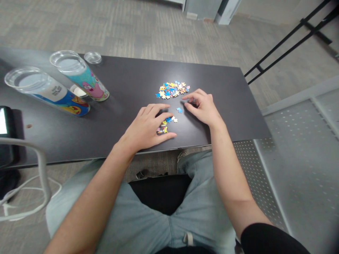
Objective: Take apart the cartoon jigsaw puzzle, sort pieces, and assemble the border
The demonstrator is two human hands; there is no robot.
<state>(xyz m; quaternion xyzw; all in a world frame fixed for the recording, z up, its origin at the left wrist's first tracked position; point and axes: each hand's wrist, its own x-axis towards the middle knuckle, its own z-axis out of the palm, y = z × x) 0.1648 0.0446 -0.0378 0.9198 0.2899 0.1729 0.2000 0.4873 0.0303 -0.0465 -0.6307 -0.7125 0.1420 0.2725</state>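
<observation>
Hands (145,127) ×2, 1 blue pc (179,110) btwn

The pile (171,90) is speckled blue, yellow and cream on a dark grey table (127,81). Left of the pile are a teal-and-pink can (88,81) and a blue, white and yellow can (59,93).

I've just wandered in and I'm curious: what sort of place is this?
Probably an office or similar workroom: there's patterned carpet, a plain dark table and a perforated panel.

the left hand (147,126) partly hides some puzzle pieces (163,129).
</observation>
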